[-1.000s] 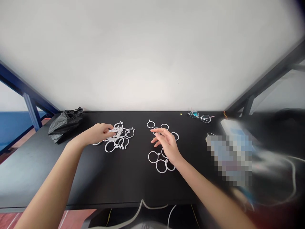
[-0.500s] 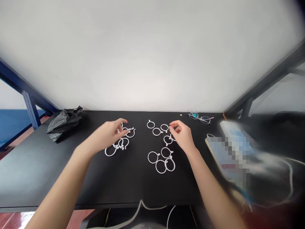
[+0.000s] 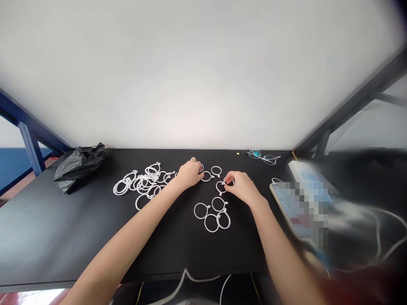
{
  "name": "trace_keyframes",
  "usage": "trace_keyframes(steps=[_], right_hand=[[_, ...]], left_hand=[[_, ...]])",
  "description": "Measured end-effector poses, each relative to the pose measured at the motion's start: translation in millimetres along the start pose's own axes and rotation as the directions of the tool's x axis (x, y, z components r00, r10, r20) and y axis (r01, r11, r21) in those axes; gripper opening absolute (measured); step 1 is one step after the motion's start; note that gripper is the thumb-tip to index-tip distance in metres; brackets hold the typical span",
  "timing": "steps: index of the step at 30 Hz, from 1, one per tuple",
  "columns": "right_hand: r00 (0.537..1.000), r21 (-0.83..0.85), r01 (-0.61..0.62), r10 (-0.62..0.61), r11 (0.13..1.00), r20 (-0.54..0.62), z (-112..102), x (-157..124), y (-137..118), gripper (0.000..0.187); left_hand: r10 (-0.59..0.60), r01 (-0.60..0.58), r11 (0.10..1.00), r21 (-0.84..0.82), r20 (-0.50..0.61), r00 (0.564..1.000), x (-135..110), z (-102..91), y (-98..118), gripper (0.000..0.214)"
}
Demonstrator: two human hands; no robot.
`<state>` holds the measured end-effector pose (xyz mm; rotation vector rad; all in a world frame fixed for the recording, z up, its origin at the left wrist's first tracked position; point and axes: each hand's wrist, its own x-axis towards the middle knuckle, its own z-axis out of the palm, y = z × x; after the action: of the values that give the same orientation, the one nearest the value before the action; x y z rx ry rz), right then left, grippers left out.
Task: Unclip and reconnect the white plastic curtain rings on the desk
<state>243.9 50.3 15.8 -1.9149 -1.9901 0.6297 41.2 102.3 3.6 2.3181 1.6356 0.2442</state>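
right grip (image 3: 242, 185) at white ring (image 3: 216, 186): thin, round, small-tabbed

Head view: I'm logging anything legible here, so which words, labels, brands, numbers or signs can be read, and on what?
"03:" on the screen of the phone; what follows is unclear.
Rest of that screen: pixelated, unreadable.
White-and-blue box: blurred and pixelated, unreadable.
White rings and black bag: no text to be made out.
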Motion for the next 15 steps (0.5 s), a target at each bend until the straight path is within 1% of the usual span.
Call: trace_keyframes(steps=[2,4,7,9,10,12,14,15], right_hand=[[0.999,-0.044,-0.026,0.027,0.999,0.02,3,-1,-5,0.014],[0.999,-0.04,-0.033,0.034,0.999,0.014,4,-2,-7,0.014],[1.0,0.06,-0.015,0.014,0.998,0.016,2,-1,-3,0.01],[1.0,0.161,0.022,-0.021,0.987,-0.008,-1,0,0,0.006],[0.998,0.213,0.051,-0.045,0.976,-0.036,-2,1,0,0.005],[0.99,0.295,0.122,-0.094,0.948,-0.105,-3,5,-1,0.008],[0.98,0.317,0.17,-0.126,0.933,-0.156,0,10,-5,0.011],[0.977,0.299,0.176,-0.13,0.938,-0.167,3,14,-7,0.012]], left_hand=[[0.004,-0.004,1.0,0.003,-0.005,1.0,1,2.9,2,0.008],[0.005,-0.005,1.0,0.0,-0.021,1.0,-1,3.1,2,0.007],[-0.01,0.009,1.0,-0.016,-0.065,0.998,-11,-2.1,-2,0.013],[-0.027,0.018,0.997,-0.074,-0.116,0.993,-21,-7.3,-6,0.019],[-0.035,0.009,0.987,-0.162,-0.162,0.986,-27,-9.5,-9,0.021],[-0.072,-0.018,0.938,-0.347,-0.244,0.967,-38,-11.9,-15,0.02],[-0.162,-0.021,0.856,-0.516,-0.306,0.938,-47,-11.2,-19,0.021],[-0.204,-0.023,0.796,-0.605,-0.304,0.931,-51,-10.0,-21,0.023]])
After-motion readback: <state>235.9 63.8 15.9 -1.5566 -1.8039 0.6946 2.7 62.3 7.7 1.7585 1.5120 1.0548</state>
